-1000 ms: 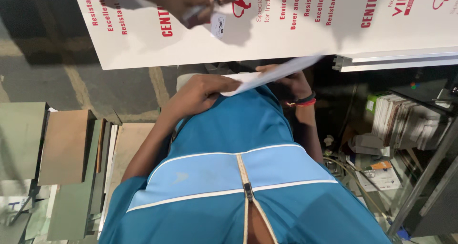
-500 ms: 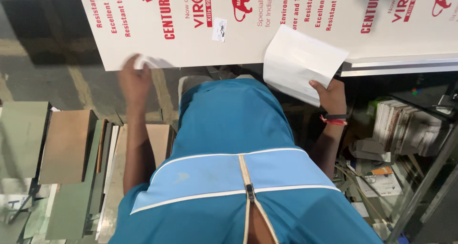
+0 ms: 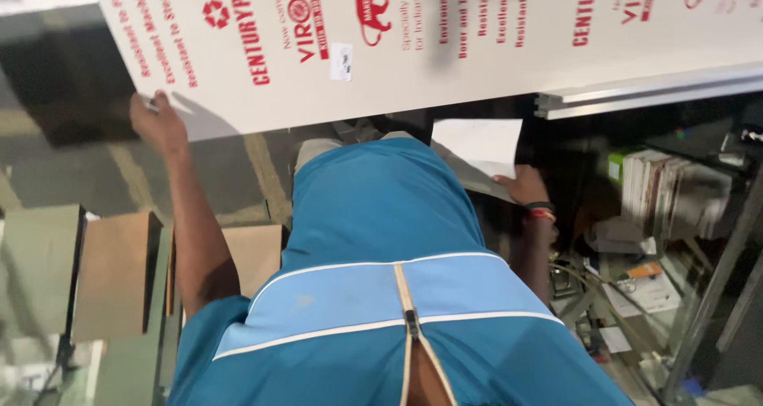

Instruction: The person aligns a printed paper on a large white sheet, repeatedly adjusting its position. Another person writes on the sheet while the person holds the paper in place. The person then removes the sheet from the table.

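Closest to me, my blue shirt [image 3: 381, 239] with its pale band and zip fills the lower middle of the view, and both my arms reach out past it. At my right, my right hand [image 3: 523, 187] pinches the lower corner of a white sheet of paper [image 3: 481, 145], fingers closed on its edge (a red and black band sits on that wrist); the paper hangs just below the big board and in front of my shirt. At my left, my left hand [image 3: 159, 124] is raised to the bottom edge of the board [image 3: 445, 36], fingers curled against it near its lower left corner, something small and pale between the fingertips that I cannot make out. The board is large, white, printed in red, and spans the whole top of the view, tilted, with a small white sticker [image 3: 341, 61] on its face. Below my left arm lie brown and green panels [image 3: 111, 275]. Far right, stacked papers [image 3: 671, 191] sit on cluttered shelving.
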